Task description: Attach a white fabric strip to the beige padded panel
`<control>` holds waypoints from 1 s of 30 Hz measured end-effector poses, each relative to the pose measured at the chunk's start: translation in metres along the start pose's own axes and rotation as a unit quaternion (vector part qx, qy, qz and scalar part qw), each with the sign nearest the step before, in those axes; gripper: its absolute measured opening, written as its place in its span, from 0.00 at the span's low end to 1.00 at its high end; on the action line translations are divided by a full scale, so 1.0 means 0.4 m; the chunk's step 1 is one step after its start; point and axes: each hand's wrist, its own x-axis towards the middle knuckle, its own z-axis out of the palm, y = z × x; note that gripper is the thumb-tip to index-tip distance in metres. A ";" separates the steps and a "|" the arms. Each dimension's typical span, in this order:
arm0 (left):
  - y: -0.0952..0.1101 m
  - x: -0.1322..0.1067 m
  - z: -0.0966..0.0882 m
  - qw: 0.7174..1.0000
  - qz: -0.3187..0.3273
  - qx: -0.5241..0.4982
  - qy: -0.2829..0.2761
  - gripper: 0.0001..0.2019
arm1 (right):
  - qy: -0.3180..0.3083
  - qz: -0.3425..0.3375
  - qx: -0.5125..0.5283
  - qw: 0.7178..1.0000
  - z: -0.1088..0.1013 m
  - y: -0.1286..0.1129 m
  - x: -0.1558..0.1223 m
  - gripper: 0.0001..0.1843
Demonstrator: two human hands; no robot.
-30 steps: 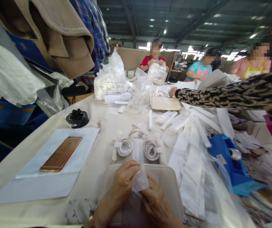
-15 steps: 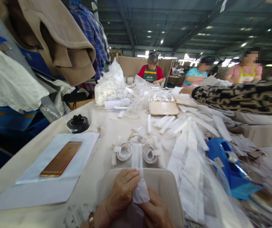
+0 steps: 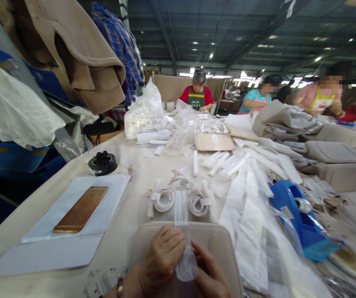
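Note:
My left hand (image 3: 162, 258) and my right hand (image 3: 210, 271) are low in the view, pinching a clear plastic sleeve (image 3: 181, 217) that stands upright between them. Its lower end bunches into a whitish fold (image 3: 186, 265) at my fingertips. Both hands rest over a beige padded panel (image 3: 215, 244). Just beyond them lie two coils of white cord (image 3: 164, 200) (image 3: 197, 204), each bound with a small paper band. A watch or bracelet (image 3: 120, 287) shows on my left wrist.
A gold smartphone (image 3: 80, 209) lies on white paper (image 3: 75, 207) to the left, beyond it a black tape roll (image 3: 102, 163). Long white strips (image 3: 249, 223) and a blue plastic piece (image 3: 299, 219) lie right. Several co-workers sit across the table.
The patterned sleeve of a nearby person has withdrawn from the right, revealing stacked beige panels. The plastic sleeve now looks clearer and stretched taller between my hands, which sit slightly lower.

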 end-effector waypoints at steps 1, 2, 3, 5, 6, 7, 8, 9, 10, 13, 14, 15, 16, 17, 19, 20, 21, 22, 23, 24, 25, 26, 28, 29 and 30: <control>-0.001 0.000 0.001 1.000 -0.008 -0.009 -0.001 0.15 | -0.012 -0.011 0.001 1.000 -0.003 -0.003 0.005 0.22; -0.001 -0.001 0.001 1.000 -0.015 -0.018 -0.006 0.15 | -0.027 -0.025 0.002 0.999 -0.006 -0.006 0.011 0.22; -0.002 -0.001 0.002 0.999 -0.021 -0.027 -0.010 0.15 | -0.037 -0.036 0.003 0.999 -0.009 -0.009 0.016 0.22; 0.000 -0.003 0.001 0.999 -0.022 -0.038 -0.017 0.14 | -0.039 -0.043 0.001 0.998 -0.013 -0.014 0.024 0.21; 0.002 -0.005 0.001 0.999 -0.020 -0.042 -0.019 0.13 | -0.029 -0.038 0.000 0.999 -0.013 -0.016 0.026 0.22; 0.005 -0.007 0.000 0.999 -0.019 -0.045 -0.021 0.13 | -0.019 -0.030 -0.002 0.999 -0.012 -0.018 0.027 0.22; 0.009 -0.011 0.000 0.998 -0.023 -0.048 -0.027 0.13 | -0.013 -0.023 -0.004 1.000 -0.010 -0.019 0.028 0.23; 0.014 -0.015 -0.001 0.998 -0.027 -0.051 -0.034 0.13 | -0.006 -0.017 -0.006 1.000 -0.007 -0.021 0.028 0.24; 0.019 -0.020 -0.002 0.997 -0.031 -0.055 -0.042 0.13 | -0.001 -0.014 -0.010 1.000 -0.005 -0.023 0.029 0.24; 0.031 -0.038 -0.003 0.994 -0.040 -0.070 -0.076 0.14 | 0.018 -0.018 -0.031 0.999 -0.002 -0.029 0.033 0.23; 0.033 -0.044 -0.003 0.993 -0.042 -0.075 -0.083 0.14 | 0.020 -0.022 -0.035 0.999 -0.003 -0.031 0.035 0.22; 0.034 -0.049 -0.003 0.992 -0.046 -0.078 -0.086 0.15 | 0.019 -0.026 -0.035 0.999 -0.004 -0.033 0.036 0.20; 0.033 -0.052 -0.003 0.992 -0.052 -0.080 -0.087 0.15 | 0.016 -0.028 -0.032 0.999 -0.005 -0.035 0.037 0.19; 0.031 -0.054 -0.003 0.991 -0.059 -0.082 -0.089 0.15 | 0.017 -0.025 -0.026 0.999 -0.006 -0.037 0.038 0.18; 0.026 -0.055 -0.005 0.989 -0.074 -0.085 -0.099 0.15 | 0.024 -0.016 -0.010 1.000 -0.007 -0.039 0.041 0.16; 0.023 -0.053 -0.007 0.987 -0.082 -0.087 -0.107 0.15 | 0.028 -0.010 -0.003 1.000 -0.008 -0.041 0.043 0.15; 0.021 -0.051 -0.010 0.986 -0.089 -0.088 -0.114 0.14 | 0.029 -0.005 0.004 1.000 -0.009 -0.043 0.045 0.15; 0.020 -0.049 -0.015 0.984 -0.092 -0.091 -0.120 0.14 | 0.027 0.001 0.010 1.000 -0.010 -0.045 0.048 0.15; 0.019 -0.046 -0.021 0.983 -0.095 -0.095 -0.129 0.13 | 0.022 0.004 0.015 1.000 -0.011 -0.047 0.051 0.15; 0.019 -0.042 -0.030 0.980 -0.095 -0.100 -0.141 0.12 | 0.016 0.008 0.018 1.000 -0.012 -0.049 0.053 0.15; 0.019 -0.038 -0.040 0.977 -0.095 -0.110 -0.158 0.11 | 0.013 0.012 0.020 1.000 -0.013 -0.050 0.055 0.15; 0.019 -0.034 -0.052 0.972 -0.095 -0.123 -0.174 0.10 | 0.013 0.014 0.022 1.000 -0.014 -0.051 0.056 0.16; 0.016 -0.024 -0.075 0.964 -0.098 -0.155 -0.192 0.15 | 0.015 0.017 0.029 0.999 -0.017 -0.053 0.056 0.17; 0.012 -0.020 -0.084 0.962 -0.105 -0.169 -0.189 0.18 | 0.015 0.019 0.033 0.999 -0.018 -0.053 0.055 0.19; 0.006 -0.015 -0.090 0.961 -0.118 -0.178 -0.179 0.21 | 0.015 0.019 0.037 0.999 -0.019 -0.053 0.054 0.21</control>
